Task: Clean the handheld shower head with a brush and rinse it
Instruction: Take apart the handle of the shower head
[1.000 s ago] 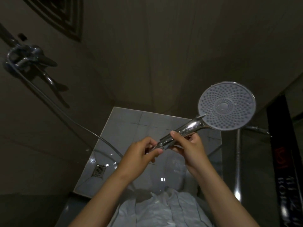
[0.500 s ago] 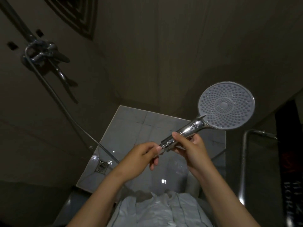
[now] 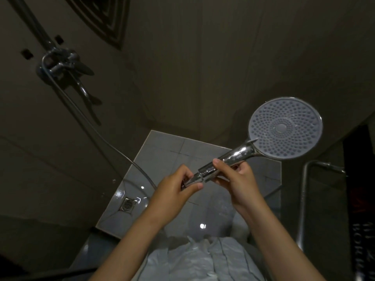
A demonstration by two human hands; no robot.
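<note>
Head view: steady shower head (image 3: 285,127) in gripping right hand (image 3: 241,183); twist hose nut (image 3: 192,181) pinched by left hand (image 3: 172,191) (likely slippery).

left hand (image 3: 172,192) hides hose (image 3: 121,154) end, label (image 3: 363,240) cropped

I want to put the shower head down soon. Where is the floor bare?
Bare tiles lie by the back wall, beyond the left hand and right hand. Near the drain the hose crosses the floor, so it is crowded there.
</note>
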